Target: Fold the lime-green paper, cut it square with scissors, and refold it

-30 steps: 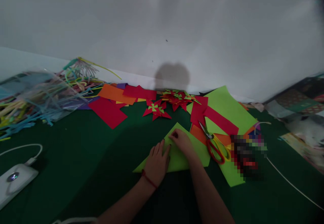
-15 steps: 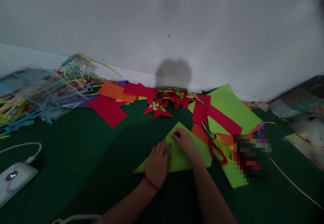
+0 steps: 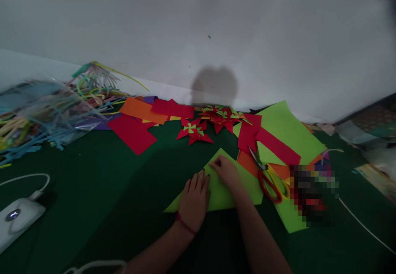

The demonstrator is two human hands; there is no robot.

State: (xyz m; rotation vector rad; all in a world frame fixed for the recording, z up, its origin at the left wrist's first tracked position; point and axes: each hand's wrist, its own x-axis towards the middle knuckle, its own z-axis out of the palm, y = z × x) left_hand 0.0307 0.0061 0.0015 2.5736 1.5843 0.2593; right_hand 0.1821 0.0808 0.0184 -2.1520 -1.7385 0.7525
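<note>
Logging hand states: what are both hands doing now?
Left hand: open, flat on the green paper sheet.
Right hand: fingers curled, pressing the same sheet.

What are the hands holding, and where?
Both press the green paper flat: left hand on its left part, right hand near its top corner. Nothing is lifted.

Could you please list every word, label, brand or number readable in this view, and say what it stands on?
None can be read.
The green sheet under the left hand and right hand is plain.
The scissors, red paper and folded stars bear no print.
The white device shows only a small light, no legible mark.
The patch beside the scissors is blurred out.
</note>
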